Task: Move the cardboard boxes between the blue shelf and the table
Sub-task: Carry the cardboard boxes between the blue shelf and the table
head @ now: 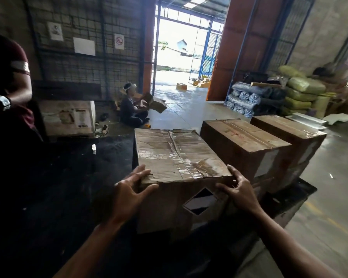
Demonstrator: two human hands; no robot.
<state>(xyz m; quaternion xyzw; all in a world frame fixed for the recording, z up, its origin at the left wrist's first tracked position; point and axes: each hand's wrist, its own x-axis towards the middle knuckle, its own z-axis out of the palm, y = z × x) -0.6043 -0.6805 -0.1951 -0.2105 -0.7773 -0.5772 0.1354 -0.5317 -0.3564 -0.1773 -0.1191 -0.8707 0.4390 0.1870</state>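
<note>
Worn brown taped cardboard box (175,155) is set on the dark table (68,177), just beside a second brown cardboard box (243,139). Its near top corners are gripped by the left hand (129,190) and the right hand (238,189), with the thumbs pressed on the front face.

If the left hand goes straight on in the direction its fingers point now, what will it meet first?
The nearest cardboard box. The left hand points forward and to the right, and its fingers lie on that box's near left top edge, with the thumb on its front face, so nothing stands between them.
</note>
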